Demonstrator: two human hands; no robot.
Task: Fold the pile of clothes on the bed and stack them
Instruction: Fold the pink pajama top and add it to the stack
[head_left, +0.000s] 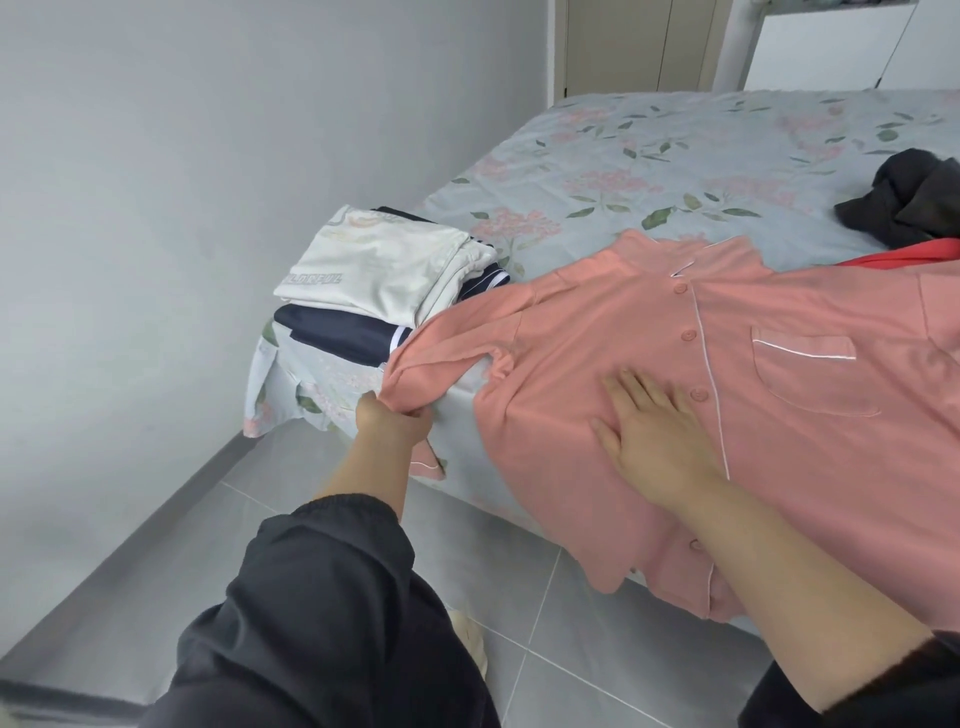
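A salmon-pink button-up pyjama shirt lies spread front-up across the near edge of the bed, its hem hanging over the side. My left hand grips the end of its left sleeve at the bed's edge. Flat on the shirt's front, just left of the button line, rests my right hand with straight fingers. A stack of folded clothes, white on top of dark navy, sits at the bed's near left corner.
A dark grey garment and a red one lie unfolded at the right side of the bed. The floral sheet covers the bed. A grey wall stands to the left, and a grey tiled floor lies below.
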